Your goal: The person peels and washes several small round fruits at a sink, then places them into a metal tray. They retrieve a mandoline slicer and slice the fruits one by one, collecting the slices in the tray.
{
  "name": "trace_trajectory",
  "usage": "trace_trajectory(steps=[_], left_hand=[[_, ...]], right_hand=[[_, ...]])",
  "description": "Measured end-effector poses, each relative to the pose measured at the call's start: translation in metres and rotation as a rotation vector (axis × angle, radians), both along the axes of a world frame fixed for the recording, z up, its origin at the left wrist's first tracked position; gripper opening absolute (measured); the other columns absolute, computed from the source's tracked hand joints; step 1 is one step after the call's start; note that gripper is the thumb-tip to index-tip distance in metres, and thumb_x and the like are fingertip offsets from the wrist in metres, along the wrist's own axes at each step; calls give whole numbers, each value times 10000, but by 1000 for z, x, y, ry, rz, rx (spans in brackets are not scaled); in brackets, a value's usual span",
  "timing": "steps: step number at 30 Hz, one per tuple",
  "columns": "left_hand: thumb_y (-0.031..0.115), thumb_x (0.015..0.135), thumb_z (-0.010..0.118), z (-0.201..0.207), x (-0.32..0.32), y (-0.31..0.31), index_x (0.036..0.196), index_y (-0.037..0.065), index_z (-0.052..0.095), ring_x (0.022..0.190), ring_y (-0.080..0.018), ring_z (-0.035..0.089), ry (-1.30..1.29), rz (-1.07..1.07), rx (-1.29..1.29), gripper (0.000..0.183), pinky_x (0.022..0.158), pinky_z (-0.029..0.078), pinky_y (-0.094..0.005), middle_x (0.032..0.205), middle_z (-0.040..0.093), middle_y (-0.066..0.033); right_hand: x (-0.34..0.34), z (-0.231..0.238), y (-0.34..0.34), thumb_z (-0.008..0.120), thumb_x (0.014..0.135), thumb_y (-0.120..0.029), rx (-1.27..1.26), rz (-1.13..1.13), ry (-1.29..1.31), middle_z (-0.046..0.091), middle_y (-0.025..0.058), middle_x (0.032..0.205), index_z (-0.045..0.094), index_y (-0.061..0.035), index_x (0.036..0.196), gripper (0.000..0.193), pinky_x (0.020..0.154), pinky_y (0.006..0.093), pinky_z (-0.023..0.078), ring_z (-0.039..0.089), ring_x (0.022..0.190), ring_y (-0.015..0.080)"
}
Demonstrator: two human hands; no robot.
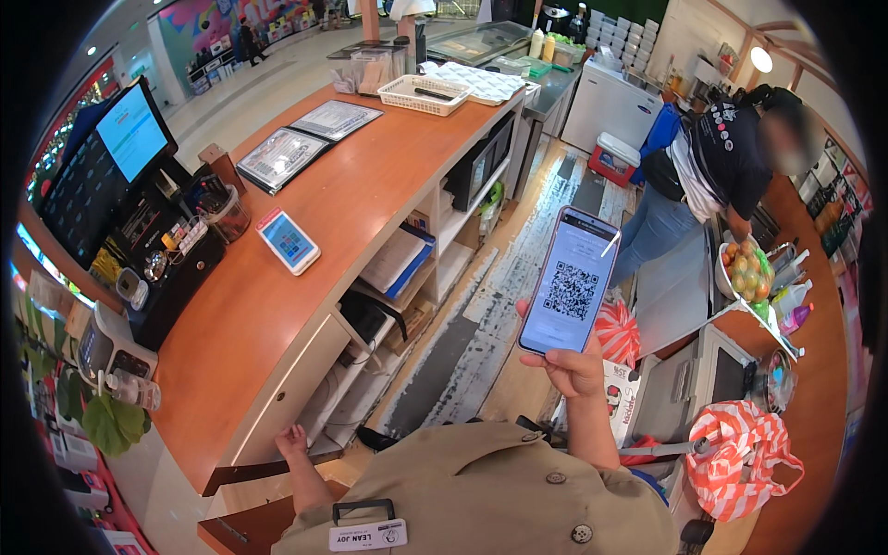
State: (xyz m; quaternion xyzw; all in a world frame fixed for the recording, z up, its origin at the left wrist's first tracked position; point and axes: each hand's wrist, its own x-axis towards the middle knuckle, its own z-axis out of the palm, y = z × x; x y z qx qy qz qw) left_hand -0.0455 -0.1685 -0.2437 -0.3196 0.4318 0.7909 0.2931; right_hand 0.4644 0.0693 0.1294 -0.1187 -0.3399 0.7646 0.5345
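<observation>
**Phone held up beside the counter**

The long orange counter curves along my left. My right hand lifts a smartphone upright beside it, fingers wrapped round its lower end so the screen faces me. My left hand rests loosely curled against the counter's near edge, holding nothing.

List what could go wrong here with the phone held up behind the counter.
1. The right hand grips the phone only at its bottom edge, above bare floor; a slip would likely drop it.
2. The left hand rests low by the counter edge, too far to catch it.
3. A co-worker stands close in the narrow aisle and might bump the raised arm.
</observation>
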Motion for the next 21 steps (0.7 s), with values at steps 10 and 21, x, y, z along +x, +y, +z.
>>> trace_trajectory(steps=[10, 21], left_hand=[[48, 742, 428, -20, 64, -28, 933, 59, 498, 800, -203, 525, -140, 94, -21, 204, 819, 454, -340, 914, 524, -81], [-5, 760, 451, -15, 180, -80, 998, 52, 507, 781, -209, 567, -296, 10, -13, 252, 757, 507, -377, 883, 534, -94]], right_hand=[[-3, -8, 2, 601, 803, -133, 31, 190, 137, 303, 306, 1381, 176, 9, 1411, 756, 849, 647, 455, 349, 1265, 469], [-57, -28, 15, 267, 880, -671, -335, 490, 325, 481, 258, 1270, 321, -92, 1397, 778, 908, 723, 319, 550, 1062, 438]])
